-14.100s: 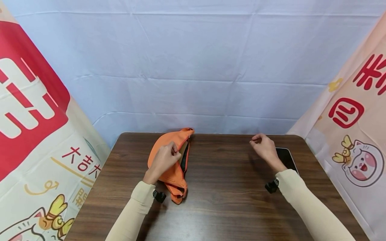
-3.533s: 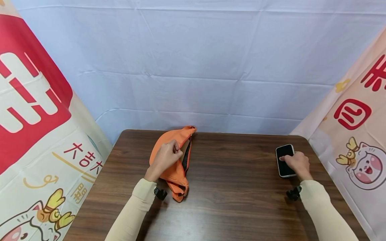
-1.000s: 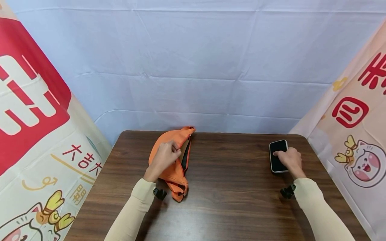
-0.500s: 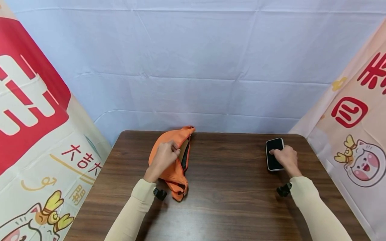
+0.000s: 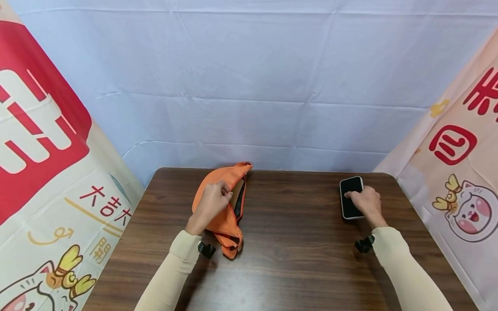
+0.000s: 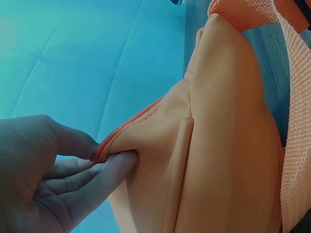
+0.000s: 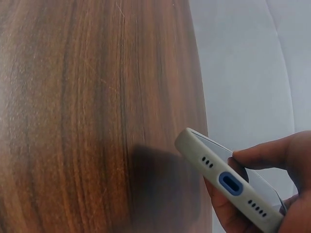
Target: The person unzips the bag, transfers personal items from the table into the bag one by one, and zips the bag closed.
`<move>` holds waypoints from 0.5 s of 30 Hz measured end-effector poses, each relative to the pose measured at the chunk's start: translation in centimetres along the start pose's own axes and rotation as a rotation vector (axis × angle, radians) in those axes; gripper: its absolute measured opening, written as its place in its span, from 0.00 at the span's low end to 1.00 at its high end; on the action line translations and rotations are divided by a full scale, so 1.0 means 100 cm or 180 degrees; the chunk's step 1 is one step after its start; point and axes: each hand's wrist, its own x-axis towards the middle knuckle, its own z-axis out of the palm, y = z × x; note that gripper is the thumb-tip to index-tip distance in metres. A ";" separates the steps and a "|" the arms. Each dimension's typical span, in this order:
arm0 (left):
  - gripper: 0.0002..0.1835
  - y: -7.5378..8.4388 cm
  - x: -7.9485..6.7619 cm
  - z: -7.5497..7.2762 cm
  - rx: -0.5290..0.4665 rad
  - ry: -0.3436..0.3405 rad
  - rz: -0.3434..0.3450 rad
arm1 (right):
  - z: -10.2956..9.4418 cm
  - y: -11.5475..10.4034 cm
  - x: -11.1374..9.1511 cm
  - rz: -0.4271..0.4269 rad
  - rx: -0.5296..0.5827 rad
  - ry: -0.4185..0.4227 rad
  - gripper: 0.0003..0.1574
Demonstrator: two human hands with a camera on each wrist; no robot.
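An orange waist bag (image 5: 218,179) lies at the left of the table, its zip opening parted on the right side. My left hand (image 5: 212,202) pinches the red-zipped edge of that opening between thumb and fingers, as the left wrist view shows of the waist bag (image 6: 223,121). On the right, my right hand (image 5: 367,202) grips a smartphone (image 5: 349,209) in a pale case, thumb on the dark screen and fingers beneath. In the right wrist view the phone's (image 7: 231,183) bottom edge with its charging port faces the camera, held above the table, and its shadow falls below.
The brown wooden table (image 5: 288,242) spans both hands. A pale cloth (image 5: 249,86) hangs behind its far edge. Printed banners stand at the left (image 5: 43,129) and right (image 5: 451,181) sides. A webbing strap (image 6: 296,121) trails from the bag.
Earlier the right hand was off the phone, which lay at the table's right. It has since taken hold of the phone and moved it leftward. The left hand keeps its pinch on the bag.
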 end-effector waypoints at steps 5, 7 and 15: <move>0.02 0.001 -0.001 -0.001 -0.0033 -0.0013 0.0015 | 0.000 -0.002 -0.001 -0.0030 0.0001 0.0034 0.34; 0.03 0.001 -0.001 -0.002 -0.0043 -0.0019 0.0020 | 0.000 -0.003 -0.001 -0.0044 0.0013 0.0040 0.34; 0.03 0.001 -0.001 -0.002 -0.0040 -0.0002 0.0053 | 0.000 -0.007 -0.002 -0.0118 0.0030 0.0055 0.34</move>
